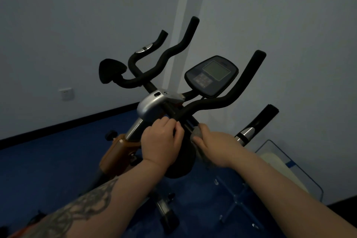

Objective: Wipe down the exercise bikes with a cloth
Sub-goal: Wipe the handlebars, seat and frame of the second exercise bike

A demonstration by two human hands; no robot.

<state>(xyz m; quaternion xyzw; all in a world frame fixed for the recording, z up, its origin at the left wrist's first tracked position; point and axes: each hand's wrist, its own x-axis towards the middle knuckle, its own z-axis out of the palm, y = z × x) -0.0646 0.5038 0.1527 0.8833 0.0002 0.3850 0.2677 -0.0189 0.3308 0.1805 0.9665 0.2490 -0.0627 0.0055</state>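
My left hand [161,141] sat at about six o'clock from the silver clamp housing [152,105] of the exercise bike [166,102], its fingers [174,124] curled shut around the black handlebar [212,102] where the foam grip begins. My right hand [214,146] lay just beside it, at three o'clock from the left, fingers closed on the grey cloth [198,132] and pressing it against the dark bar there (the cloth showed only as a small bunched wad between thumb and forefinger, with a bit more of it trailing under my palm). The two hands were near each other but not touching.

The display console [211,75] stood at one o'clock from my hands, tilted toward me, its screen blank and a keypad at its lower left. The foam bars swept up to eleven and one o'clock, and a black elbow pad [111,70] sat out at ten o'clock. A chrome-banded grip [251,129] rose at three o'clock from my right hand. Below my left wrist the orange frame [117,152] slanted toward seven o'clock over the blue floor [48,160]. At four o'clock a clear bin [286,162] stood by the wall, something pale inside. A wall socket [66,93] was at nine o'clock. My left forearm [83,208] carried a dark tattoo.
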